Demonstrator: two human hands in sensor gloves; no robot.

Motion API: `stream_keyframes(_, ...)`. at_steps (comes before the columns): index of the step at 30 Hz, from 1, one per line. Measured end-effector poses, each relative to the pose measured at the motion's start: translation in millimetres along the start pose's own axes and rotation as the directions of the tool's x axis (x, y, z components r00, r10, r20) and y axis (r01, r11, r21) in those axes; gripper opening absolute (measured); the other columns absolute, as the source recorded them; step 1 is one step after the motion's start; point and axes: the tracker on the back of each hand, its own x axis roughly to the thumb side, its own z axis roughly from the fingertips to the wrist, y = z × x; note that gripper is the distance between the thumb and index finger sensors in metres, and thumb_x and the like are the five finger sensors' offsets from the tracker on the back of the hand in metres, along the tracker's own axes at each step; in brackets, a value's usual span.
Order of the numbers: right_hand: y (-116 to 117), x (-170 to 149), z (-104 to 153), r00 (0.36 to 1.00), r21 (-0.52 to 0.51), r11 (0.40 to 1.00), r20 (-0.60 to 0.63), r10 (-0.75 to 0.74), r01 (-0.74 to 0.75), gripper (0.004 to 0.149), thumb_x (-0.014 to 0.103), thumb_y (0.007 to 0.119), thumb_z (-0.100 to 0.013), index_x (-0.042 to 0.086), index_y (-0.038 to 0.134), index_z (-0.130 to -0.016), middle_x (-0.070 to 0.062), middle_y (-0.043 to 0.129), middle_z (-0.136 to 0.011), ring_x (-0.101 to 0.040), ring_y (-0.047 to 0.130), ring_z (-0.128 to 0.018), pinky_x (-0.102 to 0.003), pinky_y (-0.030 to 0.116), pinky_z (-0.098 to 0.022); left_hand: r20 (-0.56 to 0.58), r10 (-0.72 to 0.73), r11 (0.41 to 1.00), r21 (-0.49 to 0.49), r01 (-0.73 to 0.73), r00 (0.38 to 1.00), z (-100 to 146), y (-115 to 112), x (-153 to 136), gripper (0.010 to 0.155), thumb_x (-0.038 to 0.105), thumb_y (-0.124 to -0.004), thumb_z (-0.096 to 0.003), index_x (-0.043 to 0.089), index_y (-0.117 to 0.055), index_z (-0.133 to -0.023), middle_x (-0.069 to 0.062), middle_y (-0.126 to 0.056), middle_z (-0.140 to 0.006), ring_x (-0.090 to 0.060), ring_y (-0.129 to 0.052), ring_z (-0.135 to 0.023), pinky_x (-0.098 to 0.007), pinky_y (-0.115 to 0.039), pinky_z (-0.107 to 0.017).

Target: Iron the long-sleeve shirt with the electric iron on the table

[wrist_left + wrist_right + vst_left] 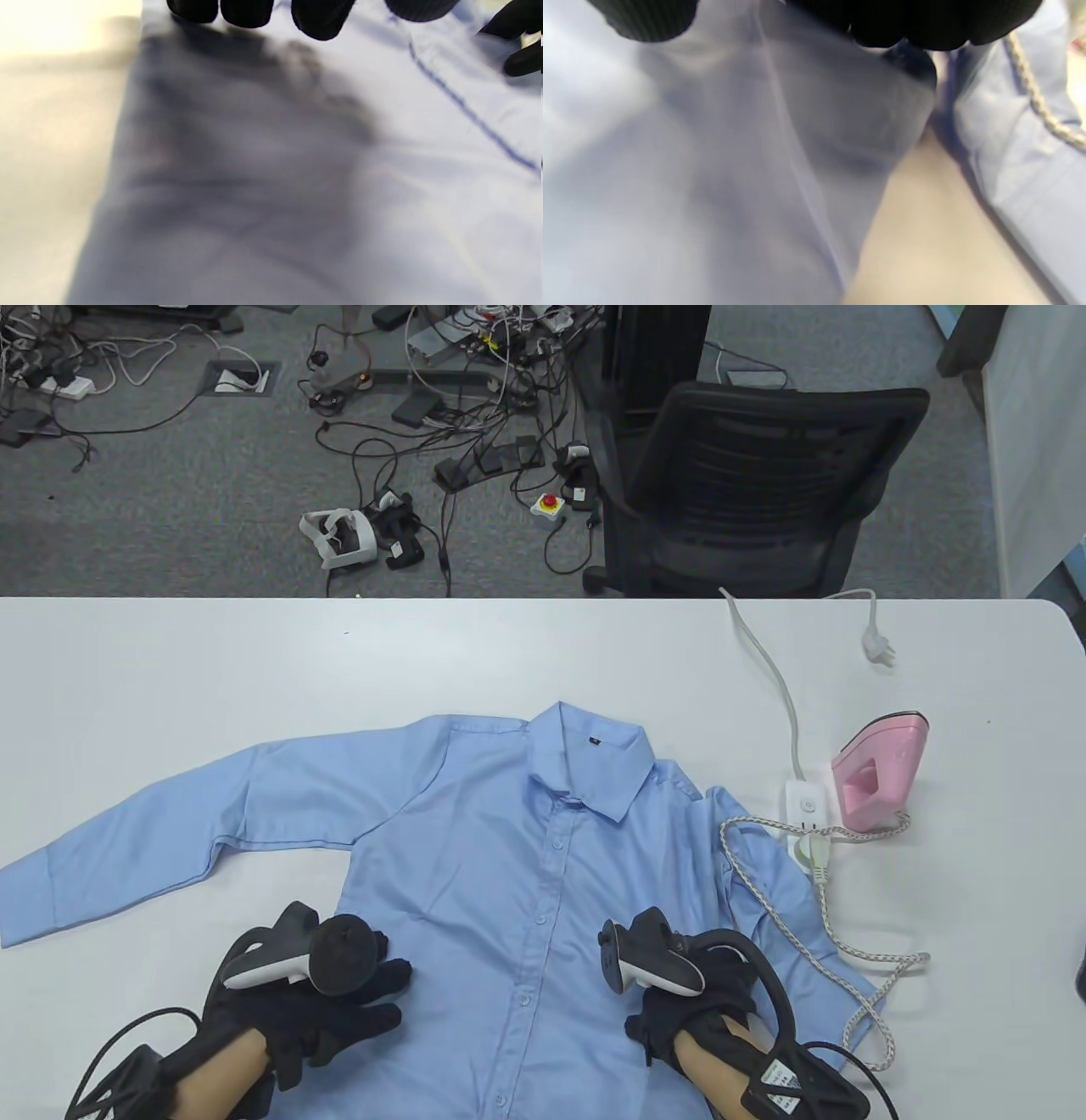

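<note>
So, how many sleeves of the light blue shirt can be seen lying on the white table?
2. One sleeve is spread out flat toward the table's left side. The other sleeve lies folded along the shirt's right side, under the braided iron cord.

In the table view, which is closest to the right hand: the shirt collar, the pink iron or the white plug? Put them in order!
From the right hand:
1. Shirt collar, up and slightly left.
2. Pink iron, up right.
3. White plug, at the table's far edge.

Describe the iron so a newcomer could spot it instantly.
Start at the white table, then go to the right of the blue shirt. Beside a white power strip stands the iron, upright on its heel. It is the only pink thing there, trailing a braided cord.
</note>
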Motion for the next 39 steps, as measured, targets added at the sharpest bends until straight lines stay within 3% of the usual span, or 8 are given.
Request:
stream_keyframes(4,-53.9,3.7,3.3,0.967,-0.152,0.956,0.025,-0.252,0.253,0.084,0.068,0.06,-0.035,0.015,0.044,-0.098,-0.016,0.04,-0.101,-0.048,0.057,-0.091,-0.057,0.059,-0.061,-0.05,0.082,0.976,0.205,-0.07,0.995,20.0,25.4,-27.1,0.065,0.065,-0.056,-0.0524,0.037,-0.043,-0.11,-0.007,-0.029,-0.123,-0.037,-0.03,-0.111,-0.064,-0.019,-0.074)
stream_keyframes(9,-136.3,49.1,-17.6,0.89,-0.387,0.802,0.171,-0.423,0.455,0.092,0.07,0.06,-0.033,0.019,0.026,-0.101,-0.015,0.019,-0.104,-0.052,0.034,-0.097,-0.064,0.048,-0.064,-0.191,0.22,0.896,0.427,-0.121,0.957,42.7,41.1,-80.2,0.067,0.066,-0.056,-0.0523,0.039,-0.035,-0.111,-0.006,-0.017,-0.123,-0.037,-0.02,-0.11,-0.065,-0.013,-0.072)
stream_keyframes(12,-175.3,105.4,-50.0,0.883,-0.347,0.813,0.231,-0.41,0.468,0.095,0.074,0.056,-0.032,0.027,0.008,-0.099,-0.011,-0.001,-0.102,-0.051,0.011,-0.098,-0.069,0.036,-0.065,-0.335,0.271,0.874,0.478,-0.085,0.902,52.3,39.2,-112.5,0.069,0.067,-0.055,-0.0523,0.039,-0.029,-0.111,-0.006,-0.009,-0.121,-0.037,-0.013,-0.109,-0.065,-0.01,-0.07)
stream_keyframes(15,-191.1,153.7,-81.9,0.883,-0.312,0.831,0.261,-0.391,0.46,0.095,0.076,0.054,-0.03,0.032,0.002,-0.097,-0.006,-0.01,-0.099,-0.047,-0.002,-0.096,-0.071,0.028,-0.066,-0.41,0.293,0.875,0.479,-0.069,0.864,56.1,35.8,-130.5,0.07,0.067,-0.055,-0.0522,0.04,-0.026,-0.11,-0.006,-0.006,-0.12,-0.036,-0.009,-0.108,-0.065,-0.008,-0.069)
stream_keyframes(20,-184.9,205.2,-122.6,0.874,-0.302,0.826,0.263,-0.408,0.476,0.085,0.073,0.038,-0.032,0.033,-0.002,-0.095,-0.002,-0.014,-0.098,-0.044,-0.008,-0.094,-0.069,0.021,-0.064,-0.446,0.298,0.88,0.471,-0.062,0.844,58.3,34.4,-138.7,0.071,0.067,-0.053,-0.0522,0.041,-0.021,-0.11,-0.004,0.002,-0.118,-0.034,-0.001,-0.107,-0.065,-0.003,-0.068)
stream_keyframes(25,-167.6,221.2,-149.7,0.86,-0.149,0.861,0.255,-0.442,0.486,0.083,0.072,0.038,-0.034,0.033,-0.004,-0.094,0.001,-0.016,-0.097,-0.042,-0.01,-0.094,-0.069,0.015,-0.062,-0.449,0.296,0.881,0.469,-0.059,0.843,58.6,34.5,-138.2,0.072,0.068,-0.053,-0.0521,0.041,-0.019,-0.11,-0.003,0.003,-0.118,-0.034,0.0,-0.106,-0.065,-0.003,-0.068)
stream_keyframes(28,-160.1,215.4,-160.4,0.866,-0.071,0.876,0.211,-0.454,0.477,0.084,0.073,0.041,-0.035,0.033,-0.002,-0.095,0.002,-0.014,-0.097,-0.041,-0.009,-0.094,-0.068,0.013,-0.061,-0.457,0.29,0.889,0.454,-0.06,0.841,57.7,33.6,-138.1,0.072,0.068,-0.053,-0.0521,0.041,-0.019,-0.11,-0.004,0.003,-0.118,-0.034,0.0,-0.106,-0.064,-0.003,-0.068)
stream_keyframes(39,-125.5,140.6,-168.8,0.883,-0.068,0.884,0.134,-0.45,0.462,0.084,0.076,0.044,-0.032,0.037,0.0,-0.093,0.004,-0.011,-0.098,-0.038,-0.009,-0.093,-0.069,0.014,-0.06,-0.508,0.284,0.911,0.406,-0.065,0.813,52.8,27.3,-147.0,0.072,0.068,-0.052,-0.0519,0.041,-0.019,-0.109,-0.004,0.002,-0.118,-0.034,0.0,-0.107,-0.065,-0.003,-0.068)
